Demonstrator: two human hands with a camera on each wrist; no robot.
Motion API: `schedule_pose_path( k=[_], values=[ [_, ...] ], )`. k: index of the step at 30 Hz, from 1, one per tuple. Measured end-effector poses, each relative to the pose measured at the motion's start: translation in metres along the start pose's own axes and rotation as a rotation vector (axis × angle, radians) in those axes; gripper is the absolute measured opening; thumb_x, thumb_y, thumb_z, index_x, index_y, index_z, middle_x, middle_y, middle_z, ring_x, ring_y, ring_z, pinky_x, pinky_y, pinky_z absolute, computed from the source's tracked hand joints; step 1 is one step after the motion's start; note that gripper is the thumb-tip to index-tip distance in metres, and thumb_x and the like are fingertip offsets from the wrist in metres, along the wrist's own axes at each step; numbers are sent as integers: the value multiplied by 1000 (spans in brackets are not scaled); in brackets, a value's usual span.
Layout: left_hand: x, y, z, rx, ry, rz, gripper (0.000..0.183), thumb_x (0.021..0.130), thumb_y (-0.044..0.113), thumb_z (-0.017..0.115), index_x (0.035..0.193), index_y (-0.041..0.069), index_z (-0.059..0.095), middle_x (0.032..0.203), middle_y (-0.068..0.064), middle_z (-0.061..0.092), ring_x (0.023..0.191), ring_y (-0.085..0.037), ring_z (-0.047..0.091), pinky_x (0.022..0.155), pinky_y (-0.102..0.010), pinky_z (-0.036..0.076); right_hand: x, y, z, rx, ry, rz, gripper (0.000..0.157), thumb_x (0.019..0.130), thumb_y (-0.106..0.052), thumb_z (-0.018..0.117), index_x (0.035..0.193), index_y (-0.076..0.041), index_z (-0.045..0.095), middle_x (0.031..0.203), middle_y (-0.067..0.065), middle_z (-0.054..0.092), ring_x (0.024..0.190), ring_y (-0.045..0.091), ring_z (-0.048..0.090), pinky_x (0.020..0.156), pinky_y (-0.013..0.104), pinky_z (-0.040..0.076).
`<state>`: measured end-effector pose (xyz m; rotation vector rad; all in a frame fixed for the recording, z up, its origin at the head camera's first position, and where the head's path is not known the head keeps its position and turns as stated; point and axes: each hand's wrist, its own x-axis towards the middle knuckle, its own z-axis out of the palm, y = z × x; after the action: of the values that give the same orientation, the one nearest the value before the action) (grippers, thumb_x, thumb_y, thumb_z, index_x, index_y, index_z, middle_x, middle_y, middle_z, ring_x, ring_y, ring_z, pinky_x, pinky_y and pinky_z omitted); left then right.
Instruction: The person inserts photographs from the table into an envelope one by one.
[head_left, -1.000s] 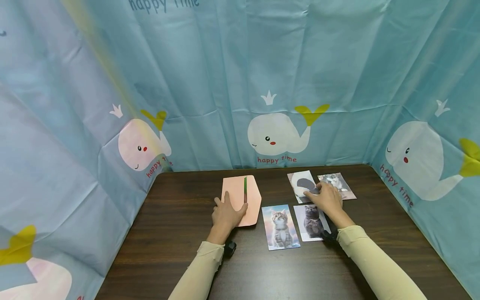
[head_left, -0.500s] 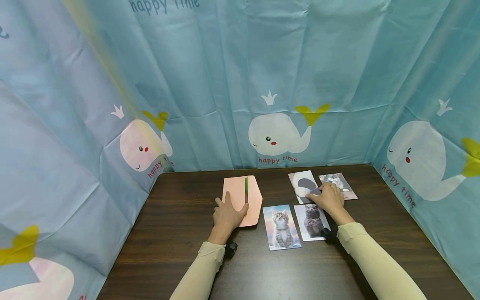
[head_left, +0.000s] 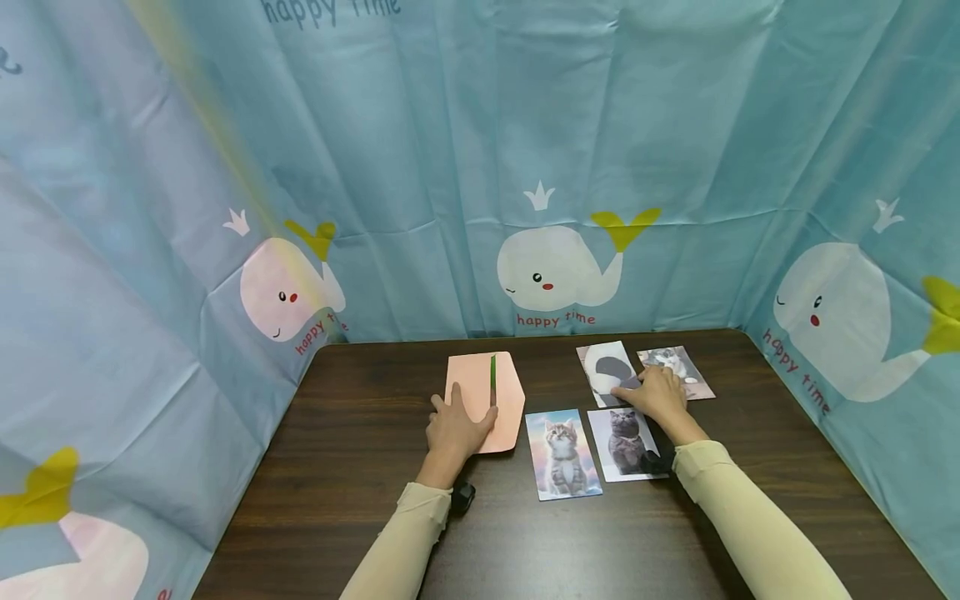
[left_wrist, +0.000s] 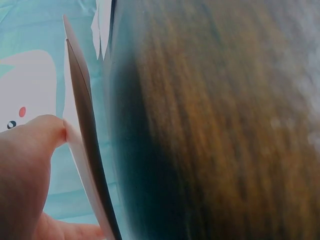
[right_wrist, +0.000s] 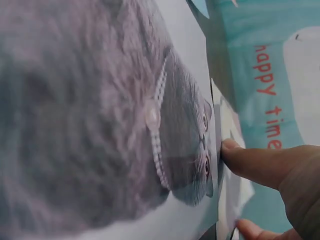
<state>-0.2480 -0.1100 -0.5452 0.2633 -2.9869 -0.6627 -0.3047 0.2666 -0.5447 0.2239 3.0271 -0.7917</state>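
Left hand (head_left: 454,429) spread on peach paper envelope (head_left: 510,408); right hand (head_left: 660,398), thumb splayed, touching far rectangular white-and-grey photo card (head_left: 611,367). Probably card handling; next needs clean edge pinch.

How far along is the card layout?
Done: four picture cards lie in two rows. In hand: right grip on the far row; left grip on the pink paper. Remaining, probably: lifting right grip away, maybe moving the pink paper, which lies beside the cards.
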Motion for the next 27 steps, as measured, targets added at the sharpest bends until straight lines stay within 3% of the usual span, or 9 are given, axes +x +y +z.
schedule_pose_path(
  k=[4,8,16,22,27],
  values=[
    [0,1,-1,-5,2,3,101,92,70,68,166,9,39,141,-35,45,98,-50,65,78,-58,58,1,0,2,32,28,-4,80,88,-48,85,134,12,59,128,35,55,119,55,50,102,69,38],
    [1,1,-1,-9,8,8,100,92,69,69,166,8,39,141,-35,45,98,-50,65,78,-58,58,0,-3,4,59,84,-14,66,88,-40,87,125,2,52,111,27,63,106,51,59,96,65,40],
    [-1,3,-2,-5,12,12,100,92,68,70,165,7,40,142,-36,45,98,-51,66,78,-59,59,0,-13,-2,110,96,-29,38,101,-22,63,132,0,65,112,18,73,98,40,69,83,57,49],
    [-2,3,-3,3,14,10,101,91,69,70,165,7,40,140,-36,46,95,-50,66,77,-58,58,-1,-26,-9,282,102,-62,24,102,-19,63,112,1,72,107,20,78,95,38,72,72,41,50],
    [-2,3,-2,5,7,6,100,92,69,69,166,8,39,140,-36,46,96,-50,65,77,-57,59,-5,-40,-9,434,91,-74,24,102,-20,67,113,1,70,114,25,78,104,39,74,74,35,49]
  ],
)
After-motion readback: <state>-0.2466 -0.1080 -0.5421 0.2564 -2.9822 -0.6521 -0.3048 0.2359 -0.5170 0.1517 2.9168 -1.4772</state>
